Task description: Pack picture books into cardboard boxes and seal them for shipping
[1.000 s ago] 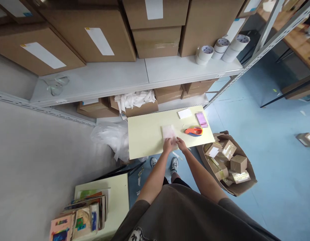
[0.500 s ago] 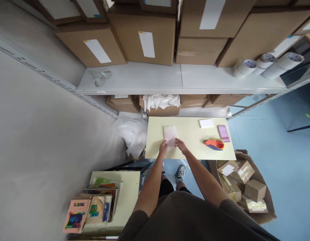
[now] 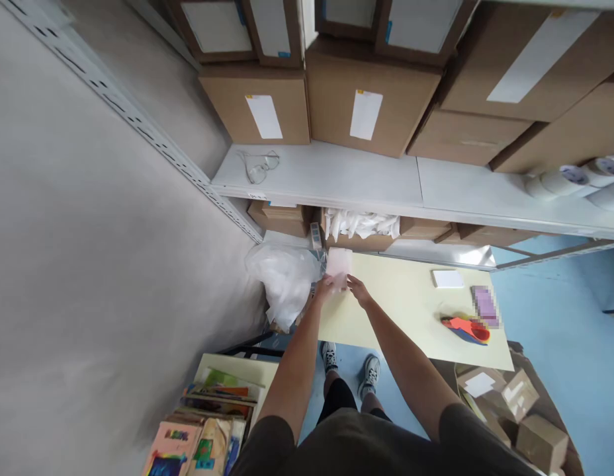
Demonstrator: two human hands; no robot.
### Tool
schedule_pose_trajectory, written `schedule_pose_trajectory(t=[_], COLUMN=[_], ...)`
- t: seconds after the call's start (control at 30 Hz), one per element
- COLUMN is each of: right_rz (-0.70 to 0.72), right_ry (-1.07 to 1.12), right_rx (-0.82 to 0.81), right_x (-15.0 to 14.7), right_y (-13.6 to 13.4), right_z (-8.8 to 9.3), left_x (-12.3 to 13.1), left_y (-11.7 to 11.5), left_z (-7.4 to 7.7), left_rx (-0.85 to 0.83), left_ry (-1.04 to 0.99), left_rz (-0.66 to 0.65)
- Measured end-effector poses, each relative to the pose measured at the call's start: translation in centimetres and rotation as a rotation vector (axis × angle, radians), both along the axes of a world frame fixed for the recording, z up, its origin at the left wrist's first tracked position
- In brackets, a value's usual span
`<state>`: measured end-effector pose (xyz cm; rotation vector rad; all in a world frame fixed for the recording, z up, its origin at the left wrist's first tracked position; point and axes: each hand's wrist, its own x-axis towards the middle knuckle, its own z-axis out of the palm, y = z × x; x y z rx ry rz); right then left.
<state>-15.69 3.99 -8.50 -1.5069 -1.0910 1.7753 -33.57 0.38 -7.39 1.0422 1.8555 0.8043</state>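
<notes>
A pale yellow board point(image 3: 411, 311) lies below a steel shelf point(image 3: 317, 175) stacked with cardboard cartons point(image 3: 366, 109), beside a crumpled white plastic bag point(image 3: 282, 284). An orange-and-blue tape dispenser point(image 3: 466, 329) sits on the board near a white card point(image 3: 448, 279). The left hand point(image 3: 324, 288) and right hand point(image 3: 358, 289) are close together, their fingers pinching the lower edge of a translucent pinkish pouch point(image 3: 338, 268) over the board's far left corner.

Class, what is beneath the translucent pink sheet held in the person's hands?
Below the pink sheet lies the pale yellow board; the left hand and right hand hide the rest.
</notes>
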Motion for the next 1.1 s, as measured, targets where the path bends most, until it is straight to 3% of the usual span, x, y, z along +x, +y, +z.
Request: schedule_pose_trajectory(t=[0.2,0.33,0.53,0.67,0.83,1.1], right_rz=[0.062,0.198,0.259,0.369,0.682,1.007], right_ry=[-0.132,-0.156,-0.288,-0.264,-0.118,0.029], right_rx=[0.214,0.333,0.589,0.709,0.783,0.838], right_x=[2.1,3.9,6.5,8.0,8.6,4.1], right_y=[-2.0,-4.1,-6.1,-7.3,-10.6,-19.9], right_z=[2.9,5.0,8.0,9.6,11.5,14.7], left_x=[0.0,1.8,5.1,7.7,11.2,12.0], left_y=[-2.4,-4.8,-9.7,-14.9,-22.8,-37.3], left_z=[3.7,6.4,10.9,12.4,13.5,15.8], left_rx=[0.057,0.133,0.213,0.211,0.189,0.272], left_ry=[0.061,0.128,0.269,0.288,0.212,0.273], left_rz=[0.066,0.028,0.071,0.167,0.324,0.665])
